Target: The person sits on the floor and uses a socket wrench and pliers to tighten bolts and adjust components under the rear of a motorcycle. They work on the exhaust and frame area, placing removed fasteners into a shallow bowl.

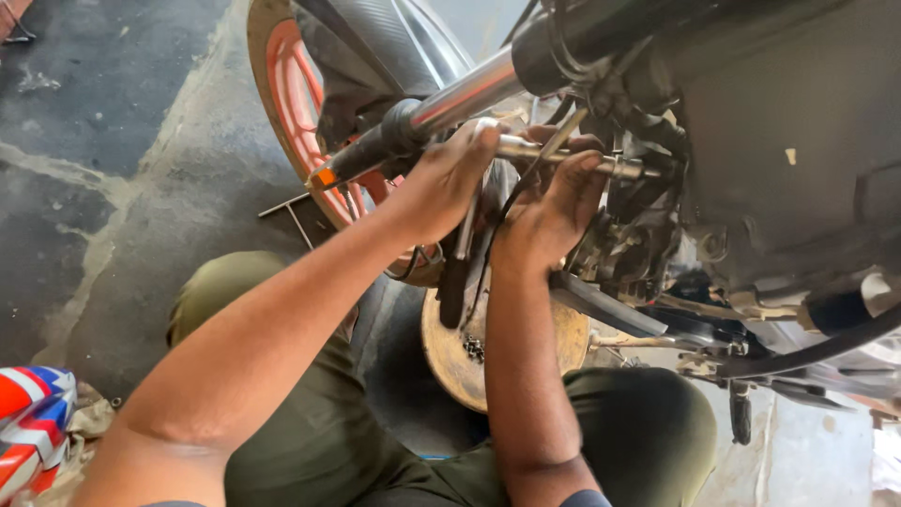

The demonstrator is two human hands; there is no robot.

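The left hand is closed around the near end of a long chrome socket wrench, fingers wrapped tight over its handle just below the front fork tube of a motorcycle, a grip that looks meant to steady and turn the tool. The right hand sits just to the right of it, fingers curled over the wrench's shaft and a thin black cable that crosses there, seemingly to keep the shaft lined up with the fitting it enters. The wrench lies nearly level, running from the left hand toward the right into the engine, where its far tip disappears among grimy metal parts; it is slim, round and bright, with a stepped narrower section near the tip. The fork tube above it is polished chrome that ends in a black lower leg with a small orange reflector. Beyond, at far left, stands the front wheel with orange-red spokes. Near the person's knees, clad in olive trousers, a round tan bowl rests on the concrete floor holding a few small dark parts, placed close under the work, likely for easy reach. A red, white and blue helmet-like object shows at near left.
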